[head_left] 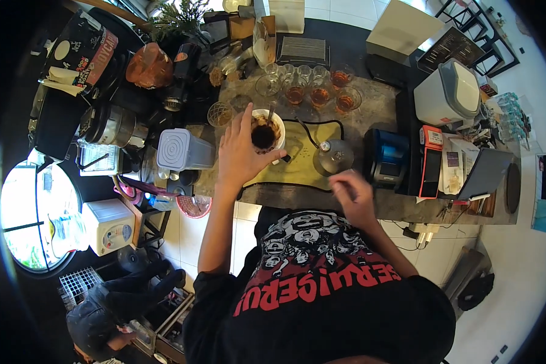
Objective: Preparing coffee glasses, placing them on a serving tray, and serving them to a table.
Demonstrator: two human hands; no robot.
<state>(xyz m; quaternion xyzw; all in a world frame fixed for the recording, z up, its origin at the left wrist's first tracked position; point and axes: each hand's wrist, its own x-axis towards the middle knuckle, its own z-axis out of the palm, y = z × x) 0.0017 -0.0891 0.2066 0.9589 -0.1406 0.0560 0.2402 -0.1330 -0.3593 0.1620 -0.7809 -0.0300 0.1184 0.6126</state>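
My left hand is wrapped round the left side of a white cup, thumb near its front rim. Dark coffee shows inside, brown residue coats the inner wall, and a spoon stands at the far side. Beside the cup, a metal gooseneck kettle rests over an olive-green mat, its thin spout bending toward the cup. My right hand is close to the kettle's near right side with its fingers curled. What those fingers hold, if anything, is hidden.
Several glasses, some with amber liquid, stand beyond the cup. A patterned glass is left of it, near a lidded grey container. To the right sits a blue-black device. A person crouches at lower left.
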